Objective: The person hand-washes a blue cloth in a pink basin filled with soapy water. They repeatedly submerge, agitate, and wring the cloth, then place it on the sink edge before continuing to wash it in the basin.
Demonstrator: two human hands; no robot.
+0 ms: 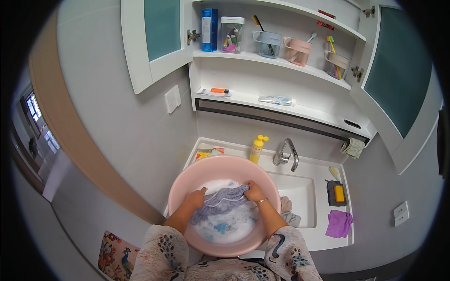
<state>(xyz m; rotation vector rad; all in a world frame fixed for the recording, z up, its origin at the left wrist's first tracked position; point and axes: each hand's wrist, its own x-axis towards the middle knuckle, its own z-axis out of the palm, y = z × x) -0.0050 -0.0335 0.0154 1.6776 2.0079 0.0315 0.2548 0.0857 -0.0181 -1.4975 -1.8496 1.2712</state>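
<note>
A large pink basin (177, 196) stands on the counter, with white suds (239, 230) and water inside. Across the suds lies a wet grey-blue patterned cloth garment (224, 198) with a thin white cord or trim along it. My left hand (196, 198) grips its left part, and my right hand (254, 192), below a silver bracelet, pinches its upper right edge. Some of the garment sinks into the foam, so its full shape is hidden. A bit of light blue (221, 227) shows through the suds near the basin's front.
Behind the basin stand a yellow pump bottle (257, 149) and a chrome faucet (286, 155). Right of it is a white sink (307, 201) with crumpled cloths (289, 216). A purple cloth (339, 224) and yellow soap (339, 194) lie farther right. Open cabinet doors (398, 70) hang above.
</note>
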